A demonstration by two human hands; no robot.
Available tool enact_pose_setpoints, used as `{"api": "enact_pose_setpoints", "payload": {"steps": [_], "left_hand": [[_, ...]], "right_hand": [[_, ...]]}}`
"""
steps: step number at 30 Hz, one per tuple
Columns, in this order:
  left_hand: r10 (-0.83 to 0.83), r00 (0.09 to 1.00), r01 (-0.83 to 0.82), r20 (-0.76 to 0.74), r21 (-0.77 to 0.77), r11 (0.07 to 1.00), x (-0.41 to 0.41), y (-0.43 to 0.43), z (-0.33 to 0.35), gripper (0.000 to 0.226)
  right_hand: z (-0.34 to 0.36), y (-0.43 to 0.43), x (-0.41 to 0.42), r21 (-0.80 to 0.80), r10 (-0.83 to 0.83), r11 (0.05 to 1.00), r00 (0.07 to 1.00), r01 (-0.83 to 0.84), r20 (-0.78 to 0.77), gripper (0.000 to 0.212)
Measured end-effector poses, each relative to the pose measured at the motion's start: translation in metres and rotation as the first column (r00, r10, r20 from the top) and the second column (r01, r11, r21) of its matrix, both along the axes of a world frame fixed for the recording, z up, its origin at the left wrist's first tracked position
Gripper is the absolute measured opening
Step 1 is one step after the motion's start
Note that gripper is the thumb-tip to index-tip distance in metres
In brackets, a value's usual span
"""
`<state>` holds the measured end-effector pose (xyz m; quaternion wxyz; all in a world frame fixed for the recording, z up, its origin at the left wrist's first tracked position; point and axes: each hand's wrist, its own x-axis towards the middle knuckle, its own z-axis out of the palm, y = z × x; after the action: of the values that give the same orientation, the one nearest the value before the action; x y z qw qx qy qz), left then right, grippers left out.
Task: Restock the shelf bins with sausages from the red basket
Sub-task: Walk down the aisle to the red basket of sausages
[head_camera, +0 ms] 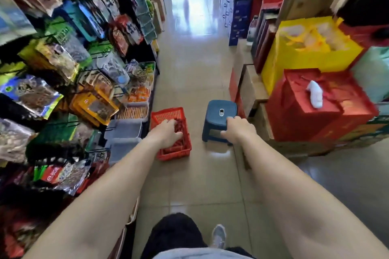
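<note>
A head-worn camera looks down a narrow shop aisle. The red basket (174,154) stands on the tiled floor (195,185), at the floor's left edge, right against the foot of the shelf. Red sausages (179,145) lie piled along the basket's right side, and its back left part shows bare mesh.

The left hand (168,132) reaches into the basket, its grip curled around a bunch of sausages. The right hand (237,130) grips the near edge of a blue stool (221,111), which stands on the floor just right of the basket.

The step in hand appears to be gathering a handful. Next, the hand likely needs to lift that bunch clear of the basket's rim and carry it left to the pale shelf bins (126,128) just beside the basket, which look nearly empty.
</note>
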<state>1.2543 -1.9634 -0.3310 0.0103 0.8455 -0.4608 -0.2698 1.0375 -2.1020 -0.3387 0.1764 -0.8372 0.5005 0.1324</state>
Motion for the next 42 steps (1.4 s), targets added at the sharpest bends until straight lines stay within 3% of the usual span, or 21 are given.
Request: {"api": "enact_pose_setpoints", "payload": {"steps": [8,13,16,21,30,35,39,42], "left_hand": [[0.023,0.999,-0.023,-0.048,0.004,1.0,0.122,-0.151,-0.037,0.066],[0.057,0.994,-0.055,-0.096,0.024,0.998,0.21,-0.229,-0.045,0.063],[0.063,0.992,-0.06,-0.108,0.032,0.998,0.26,-0.266,-0.038,0.062],[0.155,0.982,-0.155,-0.111,0.007,0.988,0.338,-0.307,-0.025,0.062],[0.41,0.896,-0.415,-0.169,0.005,0.91,0.46,-0.334,-0.023,0.068],[0.645,0.734,-0.651,-0.214,0.047,0.757,0.524,-0.346,-0.057,0.065],[0.862,0.449,-0.873,-0.236,0.09,0.48,0.567,-0.347,-0.079,0.039],[0.931,0.245,-0.95,-0.269,0.126,0.286,0.567,-0.351,-0.069,0.033]], "right_hand": [[-0.024,-0.164,0.112,0.025,0.017,1.0,0.997,-0.015,-0.081,0.052],[-0.014,-0.258,0.192,0.031,0.04,0.999,0.989,-0.036,-0.139,0.033],[-0.002,-0.308,0.256,0.02,0.047,0.999,0.991,-0.045,-0.124,0.039],[0.015,-0.364,0.361,-0.032,0.17,0.984,0.982,-0.173,-0.075,0.054],[0.016,-0.432,0.555,-0.029,0.448,0.891,0.888,-0.453,-0.101,0.056],[-0.029,-0.454,0.684,0.028,0.673,0.733,0.717,-0.68,-0.181,0.054],[-0.069,-0.442,0.789,0.178,0.853,0.519,0.494,-0.836,-0.169,0.056],[-0.095,-0.422,0.839,0.376,0.957,0.289,0.262,-0.88,-0.122,0.057]]}}
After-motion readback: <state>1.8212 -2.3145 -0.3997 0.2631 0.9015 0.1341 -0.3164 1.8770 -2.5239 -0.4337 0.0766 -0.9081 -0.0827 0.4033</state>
